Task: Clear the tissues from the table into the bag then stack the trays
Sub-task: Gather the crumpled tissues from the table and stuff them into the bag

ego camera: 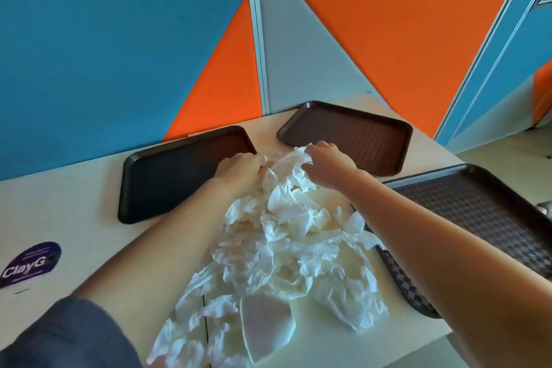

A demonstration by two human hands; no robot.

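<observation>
A crumpled white plastic bag (286, 251) with tissues inside lies along the middle of the table, its mouth at the far end. My left hand (240, 169) grips the left side of the bag's mouth. My right hand (327, 164) holds the right side of the mouth, fingers curled over the plastic. A dark brown tray (149, 188) lies to the left of the bag. A second brown tray (352, 134) sits behind the hands, and a third, patterned tray (466, 215) lies on the right, its near edge under the bag.
A purple sticker (30, 263) is on the table at the left. Blue, orange and grey partition panels (119, 39) stand right behind the table. The table's right edge (448, 152) drops to the floor past the trays.
</observation>
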